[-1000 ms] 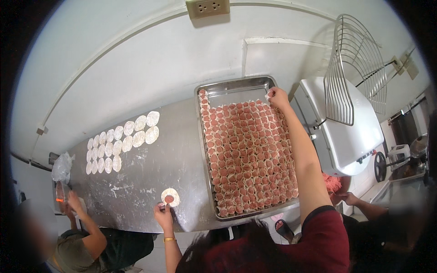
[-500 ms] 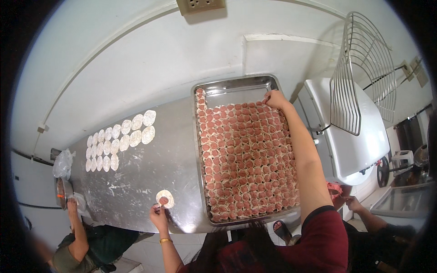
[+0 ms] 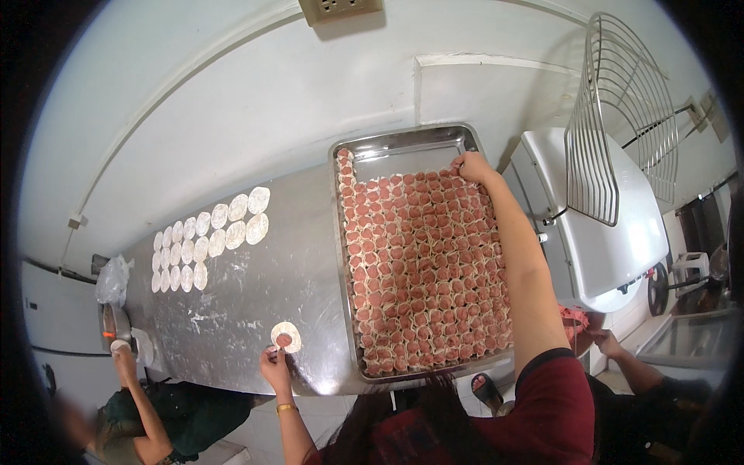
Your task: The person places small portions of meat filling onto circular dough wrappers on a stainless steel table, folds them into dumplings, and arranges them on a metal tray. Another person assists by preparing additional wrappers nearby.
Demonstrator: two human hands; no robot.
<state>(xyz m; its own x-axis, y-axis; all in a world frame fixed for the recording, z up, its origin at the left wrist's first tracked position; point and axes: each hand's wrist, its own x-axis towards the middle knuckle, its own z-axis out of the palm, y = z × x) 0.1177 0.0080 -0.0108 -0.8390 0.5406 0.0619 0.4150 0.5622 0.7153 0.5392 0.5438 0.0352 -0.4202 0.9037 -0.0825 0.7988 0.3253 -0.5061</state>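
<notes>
- Lower left of frame: I see a co-worker's hand (image 3: 118, 348) by a small round container (image 3: 115, 323) at the bench (image 3: 256, 287) end, with a crumpled clear plastic bag (image 3: 113, 280) just above it. No label legible on either.
- Left of centre: rows of pale round dough wrappers (image 3: 203, 238) lie flat on the floured steel bench, well apart from both of my hands.
- Lower centre: my left hand (image 3: 274, 366) sits at the near bench edge, fingertips touching one filled wrapper (image 3: 285, 338), a white disc with a dab of pink filling. Grip looks like a light pinch on the disc's near rim; I can't tell if it is actually closed on it.
- Handling call: the disc looks thin, soft, light and floury. Likely tears or folds if dragged, so take it by the rim or slide fingers under, keeping off the filling.
- Centre right: steel tray (image 3: 403, 143) packed with finished pink dumplings (image 3: 422, 263), with only the far strip bare.
- Upper centre right: my right hand (image 3: 470, 166) is at the far row, fingers curled down onto a dumpling; whether it pinches one I can't tell. These look soft and easy to crush, so hold by the sides.
- Top centre: beige wall socket plate (image 3: 339, 8), rectangular, no sign.
- Right: white machine (image 3: 597, 232) with wire guard (image 3: 612, 116). Another person's hand (image 3: 601, 339) is low beside it.
</notes>
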